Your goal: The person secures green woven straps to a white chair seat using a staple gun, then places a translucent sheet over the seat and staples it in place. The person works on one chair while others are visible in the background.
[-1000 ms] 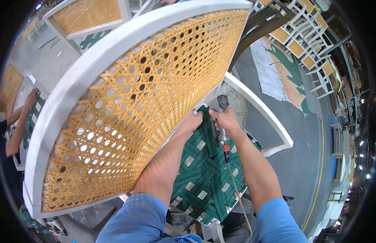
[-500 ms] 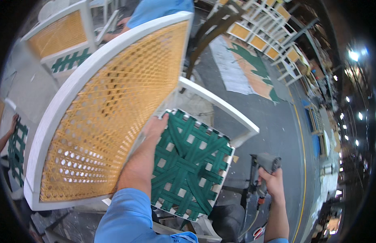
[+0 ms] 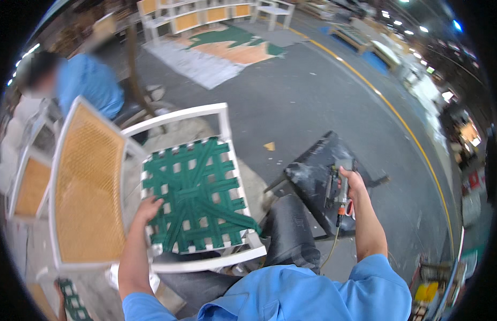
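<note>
In front of me stands a white chair [image 3: 243, 257] with a curved cane back panel [image 3: 90, 176] at its left. Its seat is woven from dark green webbing straps [image 3: 192, 200], with diagonal bands crossing over the grid. My left hand [image 3: 148, 208] grips the seat's left edge beside the cane back, fingertips on the webbing. At the right, my right hand [image 3: 355, 184] is wrapped round a grey pneumatic staple gun [image 3: 343, 184], from which an air hose [image 3: 332, 247] runs down. The gun is over a black stool top [image 3: 312, 171], apart from the chair; red-handled scissors [image 3: 350, 209] show beside it.
A co-worker in a blue shirt [image 3: 90, 83] bends over at the far left, near another cane-backed chair [image 3: 32, 184]. Sheets of cardboard and green material [image 3: 232, 45] lie on the floor ahead. White chairs [image 3: 203, 18] line the back, and a yellow floor line [image 3: 390, 104] runs along the right.
My view has swung round; the chair now appears lower and farther left, its cane back no longer filling the view. My right hand still holds the staple gun, now over the stool.
</note>
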Available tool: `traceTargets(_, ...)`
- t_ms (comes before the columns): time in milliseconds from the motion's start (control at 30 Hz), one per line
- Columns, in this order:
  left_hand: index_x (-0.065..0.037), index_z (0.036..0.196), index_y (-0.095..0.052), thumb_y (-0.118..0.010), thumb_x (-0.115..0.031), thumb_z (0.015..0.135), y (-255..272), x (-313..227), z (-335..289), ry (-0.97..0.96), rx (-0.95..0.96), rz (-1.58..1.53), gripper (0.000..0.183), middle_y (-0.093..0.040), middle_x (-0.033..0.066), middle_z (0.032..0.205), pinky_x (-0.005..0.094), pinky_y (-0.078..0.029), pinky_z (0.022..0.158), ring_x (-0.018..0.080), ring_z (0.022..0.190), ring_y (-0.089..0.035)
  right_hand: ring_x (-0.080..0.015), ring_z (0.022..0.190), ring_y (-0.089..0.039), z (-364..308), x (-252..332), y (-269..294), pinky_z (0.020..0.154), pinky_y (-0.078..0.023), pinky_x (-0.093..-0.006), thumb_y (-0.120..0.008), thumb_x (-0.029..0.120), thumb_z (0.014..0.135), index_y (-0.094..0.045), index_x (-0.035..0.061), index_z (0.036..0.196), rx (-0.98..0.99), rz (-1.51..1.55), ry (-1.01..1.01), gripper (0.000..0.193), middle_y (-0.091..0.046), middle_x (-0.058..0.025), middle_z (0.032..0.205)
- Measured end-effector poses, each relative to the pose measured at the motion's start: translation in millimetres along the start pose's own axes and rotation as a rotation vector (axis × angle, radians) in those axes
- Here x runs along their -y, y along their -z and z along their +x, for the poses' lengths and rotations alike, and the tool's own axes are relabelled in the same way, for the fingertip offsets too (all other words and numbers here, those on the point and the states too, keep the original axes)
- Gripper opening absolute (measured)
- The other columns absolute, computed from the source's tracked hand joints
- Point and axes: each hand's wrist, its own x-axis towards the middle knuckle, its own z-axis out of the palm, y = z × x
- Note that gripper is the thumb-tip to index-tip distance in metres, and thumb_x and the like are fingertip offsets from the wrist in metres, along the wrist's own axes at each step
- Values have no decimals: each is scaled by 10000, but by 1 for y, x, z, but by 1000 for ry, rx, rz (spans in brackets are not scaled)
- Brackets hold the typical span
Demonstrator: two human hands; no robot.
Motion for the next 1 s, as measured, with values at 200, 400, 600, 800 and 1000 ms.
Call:
traceTargets(200,-4,1382,-662,-669,-263,1053,-54,-46,-168,-256,-287,-288,420,-776,140,1099,326,-563,906,191,1013,-720,-214,701,-625,81,-65,24,579,-556,-368,-795,331,956,-679,79,1178,108,164,-191,355,-644,-66,898)
traceTargets(400,26,1232,-657,-577,-284,1108,-136,-22,-289,36,-767,-1156,343,-706,118,860,347,-593,750,214,813,-716,-255,885,-702,112,-80,47,811,-569,-407,-773,249,954,-692,-6,1240,-283,-102,-10,392,-732,-124,1013)
traceTargets(600,-48,1454,-389,-586,-513,1070,-198,-52,-296,329,-279,-1703,634,-587,277,1296,578,-583,959,452,1129,-669,-205,967,-680,47,-116,-58,861,-539,-344,-708,163,982,-721,-15,1197,-94,-266,624,279,-743,-128,1065)
traceTargets(800,-58,1200,-439,-563,-369,1102,-201,-91,-223,348,-466,-1893,349,-536,163,1102,648,-554,944,401,1024,-626,-332,1292,-628,-36,-193,-213,1085,-484,-423,-764,374,969,-543,-20,1483,553,-713,154,684,-660,-232,1393)
traceTargets(1000,-37,1334,-389,-574,-240,1094,-204,-83,-224,373,-506,-1911,365,-487,144,1088,637,-588,852,377,932,-610,-438,1300,-622,-50,-249,-239,1097,-477,-473,-696,426,995,-536,-24,1427,722,-815,294,645,-657,-296,1364)
